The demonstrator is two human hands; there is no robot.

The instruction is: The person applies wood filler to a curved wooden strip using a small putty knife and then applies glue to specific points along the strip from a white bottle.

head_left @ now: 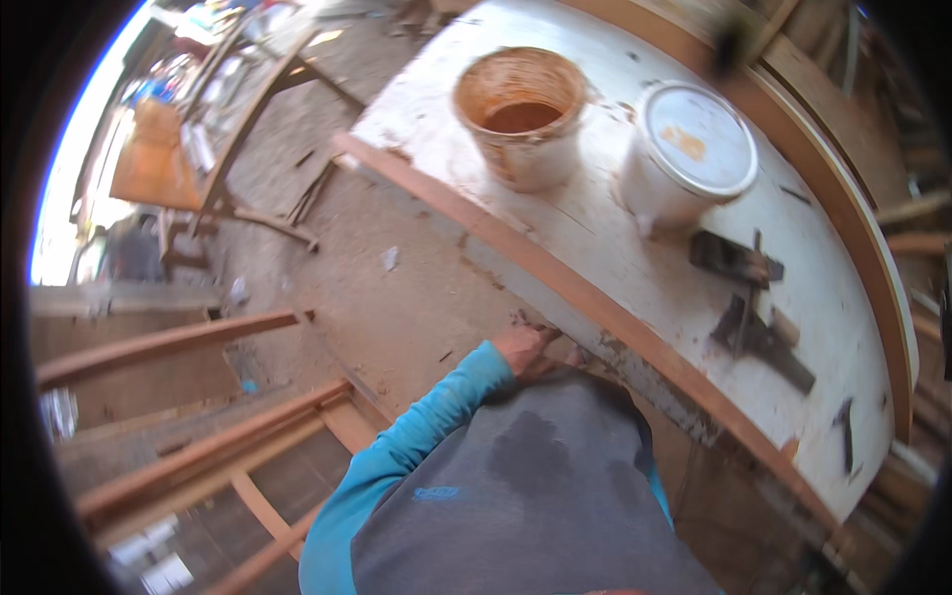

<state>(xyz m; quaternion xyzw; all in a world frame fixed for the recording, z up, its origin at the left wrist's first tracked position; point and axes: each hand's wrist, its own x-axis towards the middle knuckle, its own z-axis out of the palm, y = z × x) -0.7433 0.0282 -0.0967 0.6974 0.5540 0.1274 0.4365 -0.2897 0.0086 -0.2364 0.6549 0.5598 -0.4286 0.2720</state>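
Note:
My left hand [531, 347], at the end of a turquoise sleeve, is low beside the near edge of the white bench [416, 99], below its reddish wooden strip [555, 278]. Its fingers look curled; what they hold, if anything, is hidden. My right hand [573, 355] barely shows beside it, mostly behind my grey shirt, fingers unclear. On the bench stand an open bucket [526, 164] stained brown inside and a lidded white bucket [694, 139]. To their lower right lie two dark hand tools [736, 256], like planes, and a small dark piece [846, 436].
A wooden chair frame with tan board [159, 159] stands on the dusty floor [337, 258] at upper left. Reddish wooden frames [178, 466] fill the lower left. A curved wooden board [868, 248] borders the bench's far side, with stacked timber [917, 198] beyond.

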